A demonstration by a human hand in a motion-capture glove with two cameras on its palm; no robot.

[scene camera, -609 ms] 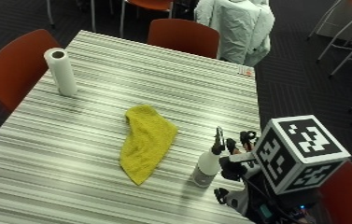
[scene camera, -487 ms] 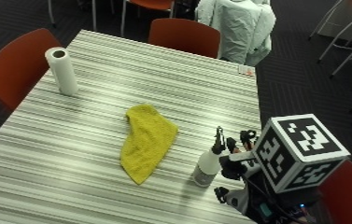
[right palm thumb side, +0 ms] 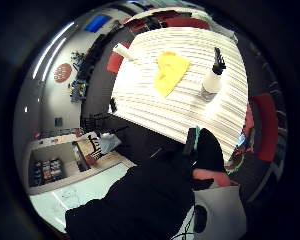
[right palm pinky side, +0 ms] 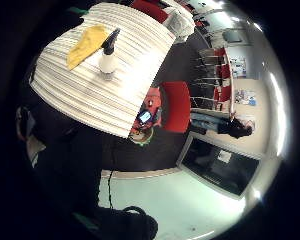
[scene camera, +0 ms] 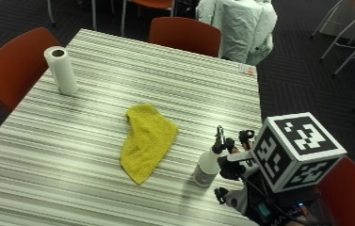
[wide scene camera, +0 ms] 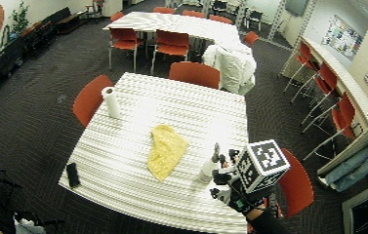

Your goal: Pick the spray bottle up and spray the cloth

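Outside view, spray bottle (scene camera: 207,165) upright, just beside grip (scene camera: 237,162)

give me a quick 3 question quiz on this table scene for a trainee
1. True or false: the spray bottle lies on its side on the striped table.
2. Multiple choice: what stands near the far corner by a red chair? A) a paper towel roll B) a mug C) a second bottle
3. Fill in: the yellow cloth lies ____ the spray bottle, not under it.

Key
1. False: it stands upright, its black trigger head on top, with the gloved right hand close beside it.
2. A: the paper towel roll stands upright.
3. Beside.
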